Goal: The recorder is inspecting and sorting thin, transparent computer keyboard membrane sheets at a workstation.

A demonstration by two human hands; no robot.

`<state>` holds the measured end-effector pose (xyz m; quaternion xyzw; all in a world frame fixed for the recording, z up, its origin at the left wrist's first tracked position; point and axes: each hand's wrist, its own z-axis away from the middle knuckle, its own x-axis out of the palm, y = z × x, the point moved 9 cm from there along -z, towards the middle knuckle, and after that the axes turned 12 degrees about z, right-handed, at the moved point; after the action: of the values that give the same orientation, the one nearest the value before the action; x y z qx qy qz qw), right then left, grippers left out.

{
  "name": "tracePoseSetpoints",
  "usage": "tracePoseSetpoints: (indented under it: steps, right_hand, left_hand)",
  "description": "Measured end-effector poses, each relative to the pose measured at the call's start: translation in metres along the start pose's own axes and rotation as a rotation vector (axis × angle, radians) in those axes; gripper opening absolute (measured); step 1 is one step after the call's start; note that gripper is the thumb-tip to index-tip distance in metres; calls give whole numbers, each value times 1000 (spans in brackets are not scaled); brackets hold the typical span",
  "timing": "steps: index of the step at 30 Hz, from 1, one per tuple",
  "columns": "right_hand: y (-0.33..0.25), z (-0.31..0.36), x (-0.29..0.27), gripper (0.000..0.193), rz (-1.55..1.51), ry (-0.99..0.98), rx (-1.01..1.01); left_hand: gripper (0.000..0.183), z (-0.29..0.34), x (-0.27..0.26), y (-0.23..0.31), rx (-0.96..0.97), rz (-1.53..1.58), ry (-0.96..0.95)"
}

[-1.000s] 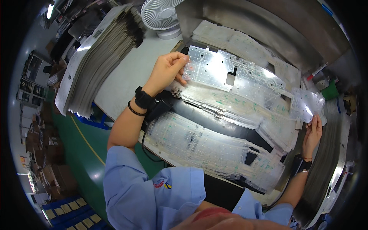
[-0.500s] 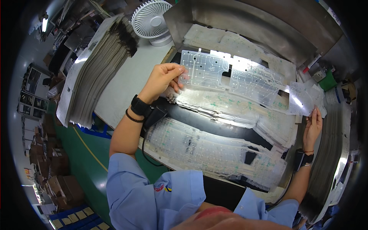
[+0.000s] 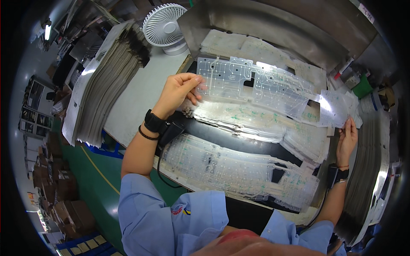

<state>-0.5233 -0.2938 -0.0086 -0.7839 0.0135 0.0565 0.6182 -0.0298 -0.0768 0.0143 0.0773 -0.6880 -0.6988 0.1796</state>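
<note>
Between my hands stretches a clear plastic circuit sheet (image 3: 232,79) with printed silvery traces, dots and cut-outs. My left hand (image 3: 181,91) pinches its left end between thumb and fingers. At the opposite end, my right hand (image 3: 348,138) grips the lower right corner. The sheet hangs above a far stack of similar sheets (image 3: 256,115), whose layered front edge shows below it. Closer to my body lies another pile of clear circuit sheets (image 3: 230,168) with green marks. A dark gap separates the two piles.
A white fan (image 3: 166,27) stands at the back left, beside a tall stack of grey-edged boards (image 3: 106,81). Another such stack (image 3: 367,162) is at the right. A metal panel (image 3: 273,25) closes off the back. A green container (image 3: 362,87) sits at the back right.
Both hands still hold the circuit sheet at its ends. The sheet's tilt has shifted slightly, so the glare on it has moved. The whole view has drifted a little left.
</note>
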Motion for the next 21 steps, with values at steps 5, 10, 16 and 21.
tracePoseSetpoints:
  steps: [5, 10, 16, 21]
  right_hand:
    - [-1, 3, 0, 26, -12, 24, 24]
    - [-7, 5, 12, 27, -25, -43, 5]
    - [-12, 12, 25, 30, -16, -84, 39]
    - [-22, 20, 41, 30, 29, -134, 39]
  left_hand:
    - [24, 1, -2, 3, 0, 27, 18]
    - [24, -1, -12, 4, 42, 8, 22]
    - [22, -6, -29, 11, 96, 2, 110]
    - [21, -12, -50, 11, 135, 5, 135]
